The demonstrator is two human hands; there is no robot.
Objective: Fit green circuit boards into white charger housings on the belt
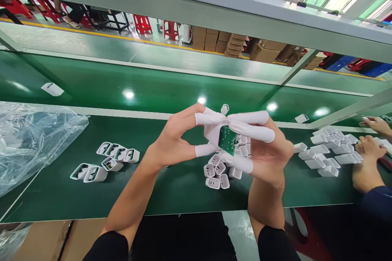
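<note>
Aloft over the worktop [177, 189], the left hand [177, 134] pinches a white plastic charger housing [212, 132] and the right hand [266, 147] grips a green circuit board [227, 139] at its opening; both look light and stiff, the board likely fragile, best held by its edges.

room to pass between left cases [116, 166] and middle cases [220, 168], partly crossed by the left arm [134, 195]; bag [33, 142] blocks far left, rail [196, 8] perhaps above
</note>
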